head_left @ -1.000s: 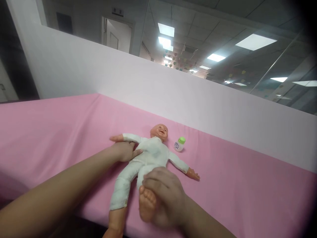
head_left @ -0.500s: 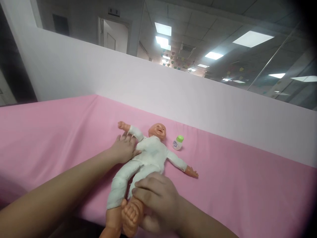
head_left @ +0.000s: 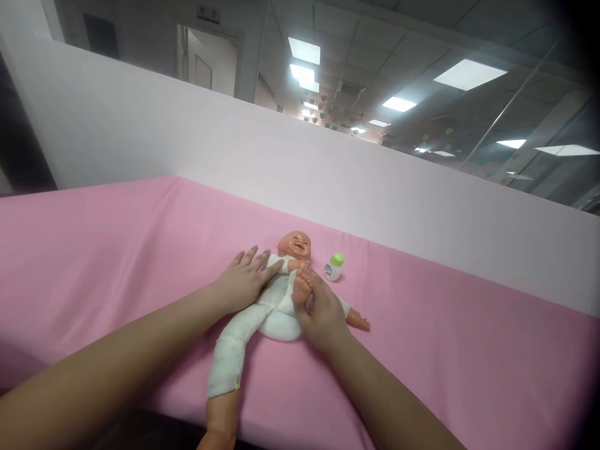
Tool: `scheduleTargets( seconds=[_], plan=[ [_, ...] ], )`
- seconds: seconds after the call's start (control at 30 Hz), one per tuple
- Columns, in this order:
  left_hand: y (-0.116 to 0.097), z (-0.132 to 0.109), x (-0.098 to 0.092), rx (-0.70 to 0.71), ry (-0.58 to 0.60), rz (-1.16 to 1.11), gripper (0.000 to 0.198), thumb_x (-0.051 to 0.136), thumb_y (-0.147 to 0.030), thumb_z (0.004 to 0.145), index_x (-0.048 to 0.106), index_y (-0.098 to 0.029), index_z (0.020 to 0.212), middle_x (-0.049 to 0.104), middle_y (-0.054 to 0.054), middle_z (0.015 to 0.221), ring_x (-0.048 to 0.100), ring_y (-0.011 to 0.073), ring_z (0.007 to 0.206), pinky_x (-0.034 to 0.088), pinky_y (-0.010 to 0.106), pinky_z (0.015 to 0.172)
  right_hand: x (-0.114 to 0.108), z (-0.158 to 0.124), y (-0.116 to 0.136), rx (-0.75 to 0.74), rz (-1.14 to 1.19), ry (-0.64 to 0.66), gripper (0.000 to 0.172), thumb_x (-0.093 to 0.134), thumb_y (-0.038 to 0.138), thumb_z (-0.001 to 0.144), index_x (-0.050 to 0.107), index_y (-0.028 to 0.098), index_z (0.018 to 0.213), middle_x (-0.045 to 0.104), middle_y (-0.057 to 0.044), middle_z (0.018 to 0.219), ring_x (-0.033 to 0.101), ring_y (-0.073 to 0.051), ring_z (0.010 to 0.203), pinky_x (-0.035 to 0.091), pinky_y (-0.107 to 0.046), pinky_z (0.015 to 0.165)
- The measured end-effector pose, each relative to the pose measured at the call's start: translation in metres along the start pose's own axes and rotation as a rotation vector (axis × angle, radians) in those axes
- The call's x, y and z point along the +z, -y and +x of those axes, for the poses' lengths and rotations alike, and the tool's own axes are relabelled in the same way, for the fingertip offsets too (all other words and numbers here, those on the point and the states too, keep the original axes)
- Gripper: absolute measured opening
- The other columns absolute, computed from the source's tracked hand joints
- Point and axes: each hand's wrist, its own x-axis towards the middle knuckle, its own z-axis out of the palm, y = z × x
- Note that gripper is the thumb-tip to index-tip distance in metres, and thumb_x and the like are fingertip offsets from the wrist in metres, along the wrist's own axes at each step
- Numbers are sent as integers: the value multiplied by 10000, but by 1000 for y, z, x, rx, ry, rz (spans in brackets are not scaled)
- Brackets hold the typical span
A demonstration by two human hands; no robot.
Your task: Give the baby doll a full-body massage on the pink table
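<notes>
A baby doll (head_left: 262, 306) in a white suit lies on its back on a pink sheet (head_left: 422, 337). My left hand (head_left: 241, 284) rests with fingers spread on the doll's upper arm, which lies across its chest. Around the doll's raised foot (head_left: 301, 286) my right hand (head_left: 325, 315) is closed, with that leg folded up over the belly. The doll's other leg (head_left: 227, 369) stretches toward me, its foot partly out of view. Beyond my right hand the doll's other arm (head_left: 359, 319) sticks out sideways.
A small clear bottle with a green cap (head_left: 334, 267) stands beside the doll's head. Behind the sheet runs a white panel (head_left: 281, 162), with glass above it. The sheet's near edge drops off into a dark area at the bottom.
My right hand has moved up and away from me, folding the doll's leg onto its belly. The doll's arm by my left hand has swung from outstretched to across the chest.
</notes>
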Motion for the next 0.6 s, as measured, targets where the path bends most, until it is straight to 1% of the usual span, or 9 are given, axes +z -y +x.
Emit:
scheduleTargets(
  seconds=[0.1,0.2,0.3,0.37,0.43,0.5,0.53,0.57,0.6],
  plan=[
    [0,0,0,0,8,-21,697,437,-357,1001,195,-356,1654,277,134,1694,207,480,1538,229,631,1177,0,1,0,73,19,19,502,586,268,936,517,236,1432,637,-101,1402,618,-301,1290,528,-508,1090],
    [0,-1,1,-14,4,-33,689,427,-358,1005,197,-356,1654,285,125,1693,226,459,1539,224,611,1182,0,-1,1,54,24,15,486,570,266,946,515,239,1428,613,-104,1429,594,-297,1317,514,-509,1103],
    [2,-1,2,-74,20,-52,702,409,-376,1009,184,-270,1665,301,163,1681,249,446,1533,226,593,1182,-1,-5,4,-51,58,-23,467,575,270,954,510,233,1415,574,-129,1467,564,-304,1350,519,-525,1091],
    [7,0,1,-131,62,-81,758,410,-451,1004,164,-181,1668,355,216,1643,304,457,1505,250,586,1170,-3,-9,9,-161,100,-61,479,609,254,933,504,235,1400,562,-143,1475,575,-308,1337,538,-527,1065],
    [15,1,1,-179,124,-122,858,415,-571,980,158,-119,1662,416,255,1594,363,472,1464,276,584,1157,-7,-13,19,-284,134,-124,519,654,238,887,506,240,1384,585,-145,1441,607,-318,1291,564,-532,1020],
    [23,2,1,-219,188,-168,956,406,-713,932,229,-100,1645,457,273,1558,396,487,1435,290,593,1146,-11,-17,33,-384,170,-154,551,680,231,839,517,248,1365,635,-131,1365,649,-320,1215,580,-536,978],
    [27,2,1,-243,215,-193,987,396,-776,902,309,-104,1620,471,277,1544,404,493,1426,293,599,1141,-14,-20,40,-423,199,-128,547,679,231,821,530,251,1346,664,-119,1313,670,-313,1165,584,-527,959],
    [30,2,2,-265,230,-230,996,391,-821,873,407,-116,1577,493,274,1526,421,492,1413,299,598,1137,-15,-22,48,-458,237,-72,527,673,235,808,545,252,1319,694,-103,1247,689,-298,1107,585,-508,941],
    [33,2,4,-283,230,-277,983,391,-849,853,500,-132,1517,526,267,1499,451,485,1391,312,589,1130,-16,-24,55,-491,277,11,490,665,244,799,564,250,1279,719,-83,1172,702,-277,1039,584,-482,918]
  ],
)
